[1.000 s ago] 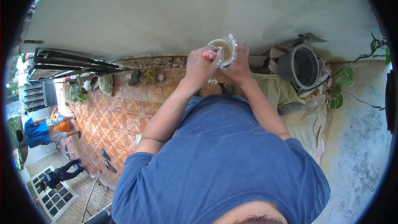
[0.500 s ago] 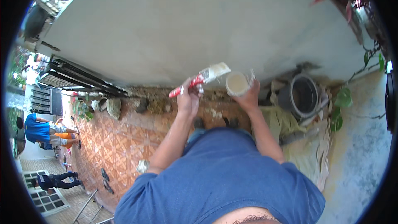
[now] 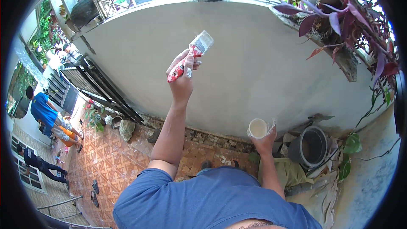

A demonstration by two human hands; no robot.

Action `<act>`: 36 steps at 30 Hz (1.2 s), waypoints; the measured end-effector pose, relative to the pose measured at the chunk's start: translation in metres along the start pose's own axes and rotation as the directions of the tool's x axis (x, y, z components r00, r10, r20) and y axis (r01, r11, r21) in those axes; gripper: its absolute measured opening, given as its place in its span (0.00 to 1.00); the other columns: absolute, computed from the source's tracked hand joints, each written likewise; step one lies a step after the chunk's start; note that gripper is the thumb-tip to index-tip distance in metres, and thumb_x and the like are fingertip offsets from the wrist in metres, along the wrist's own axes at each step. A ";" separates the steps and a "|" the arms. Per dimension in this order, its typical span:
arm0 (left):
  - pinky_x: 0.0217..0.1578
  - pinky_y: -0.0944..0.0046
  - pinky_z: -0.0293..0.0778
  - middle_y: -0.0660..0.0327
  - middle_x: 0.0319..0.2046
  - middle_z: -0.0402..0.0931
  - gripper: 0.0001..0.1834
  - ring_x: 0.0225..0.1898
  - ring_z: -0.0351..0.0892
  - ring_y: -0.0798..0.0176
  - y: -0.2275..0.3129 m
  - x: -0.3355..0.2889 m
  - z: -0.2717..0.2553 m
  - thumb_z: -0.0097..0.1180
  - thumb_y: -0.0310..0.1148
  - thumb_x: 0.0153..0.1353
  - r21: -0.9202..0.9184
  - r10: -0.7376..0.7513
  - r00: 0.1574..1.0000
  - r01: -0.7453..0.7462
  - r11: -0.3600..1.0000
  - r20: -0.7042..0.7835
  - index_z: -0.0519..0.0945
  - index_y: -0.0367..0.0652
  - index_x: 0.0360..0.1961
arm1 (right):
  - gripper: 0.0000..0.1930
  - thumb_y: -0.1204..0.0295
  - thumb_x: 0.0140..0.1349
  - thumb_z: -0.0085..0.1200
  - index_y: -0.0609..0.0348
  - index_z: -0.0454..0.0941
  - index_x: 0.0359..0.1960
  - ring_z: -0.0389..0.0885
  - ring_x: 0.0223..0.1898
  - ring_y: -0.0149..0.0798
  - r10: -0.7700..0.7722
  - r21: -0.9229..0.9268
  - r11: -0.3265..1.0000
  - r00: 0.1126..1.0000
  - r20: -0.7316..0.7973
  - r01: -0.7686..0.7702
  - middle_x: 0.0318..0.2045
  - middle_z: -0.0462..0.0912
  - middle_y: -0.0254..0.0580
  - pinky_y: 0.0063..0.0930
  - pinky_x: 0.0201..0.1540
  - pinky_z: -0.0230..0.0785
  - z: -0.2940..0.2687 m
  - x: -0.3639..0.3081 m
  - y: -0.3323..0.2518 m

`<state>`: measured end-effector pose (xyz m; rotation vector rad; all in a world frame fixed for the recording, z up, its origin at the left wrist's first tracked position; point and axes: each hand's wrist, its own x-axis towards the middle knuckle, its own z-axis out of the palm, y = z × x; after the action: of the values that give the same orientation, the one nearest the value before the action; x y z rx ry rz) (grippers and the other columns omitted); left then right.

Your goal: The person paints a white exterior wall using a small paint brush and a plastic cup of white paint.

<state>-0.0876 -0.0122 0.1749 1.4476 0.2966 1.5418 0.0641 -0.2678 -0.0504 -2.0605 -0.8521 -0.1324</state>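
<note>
Left hand: ours (image 3: 181,70) is closed around a red-handled brush (image 3: 202,42), raised before the wall (image 3: 237,68); whether brush touches it, we cannot tell.
Right hand: ours (image 3: 266,143) grasps a cup (image 3: 250,132) of pale paint (image 3: 257,127), near the bucket (image 3: 295,150).
Wall coat: mostly done, we judge; greyer lower right seems left.

One wide head-worn fisheye here, set back behind the fingers (image 3: 189,65), peering down and outward: blue shirt (image 3: 207,199) closest, this side of them, pale wall (image 3: 231,74) farther, beyond them!
</note>
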 end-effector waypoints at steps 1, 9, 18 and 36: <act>0.32 0.68 0.77 0.55 0.30 0.80 0.16 0.29 0.80 0.67 0.000 0.006 -0.001 0.53 0.30 0.63 0.016 0.018 1.000 -0.018 1.000 -0.007 0.74 0.26 0.47 | 0.55 0.58 0.35 0.70 0.69 0.51 0.63 0.59 0.59 0.58 -0.011 0.006 1.000 1.000 -0.010 0.011 0.56 0.64 0.59 0.50 0.62 0.47 -0.002 -0.002 0.000; 0.29 0.67 0.74 0.53 0.30 0.78 0.15 0.31 0.79 0.60 0.007 0.051 0.012 0.55 0.24 0.57 0.563 0.489 0.833 -0.542 0.624 0.259 0.78 0.34 0.47 | 0.55 0.61 0.33 0.71 0.69 0.50 0.63 0.61 0.57 0.56 0.008 0.024 1.000 1.000 -0.019 -0.008 0.51 0.68 0.57 0.49 0.62 0.47 -0.009 -0.009 0.011; 0.35 0.58 0.77 0.49 0.35 0.76 0.18 0.35 0.79 0.49 -0.035 0.070 0.006 0.57 0.19 0.49 0.545 0.512 0.758 -0.649 0.531 0.404 0.78 0.34 0.44 | 0.56 0.60 0.33 0.71 0.67 0.50 0.63 0.58 0.58 0.57 0.076 0.057 0.996 0.996 -0.039 -0.073 0.54 0.63 0.60 0.49 0.61 0.48 -0.005 -0.009 0.022; 0.37 0.59 0.79 0.50 0.42 0.74 0.23 0.38 0.79 0.51 -0.058 0.072 -0.018 0.58 0.19 0.46 0.508 0.489 0.641 -0.768 0.390 0.592 0.77 0.41 0.47 | 0.56 0.65 0.32 0.71 0.69 0.48 0.63 0.60 0.58 0.58 0.051 0.061 0.997 0.999 -0.018 -0.050 0.55 0.63 0.59 0.46 0.61 0.52 0.007 0.008 0.015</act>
<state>-0.0641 0.0787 0.1738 2.7291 0.1155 1.7985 0.0782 -0.2635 -0.0621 -2.0194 -0.7824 -0.0981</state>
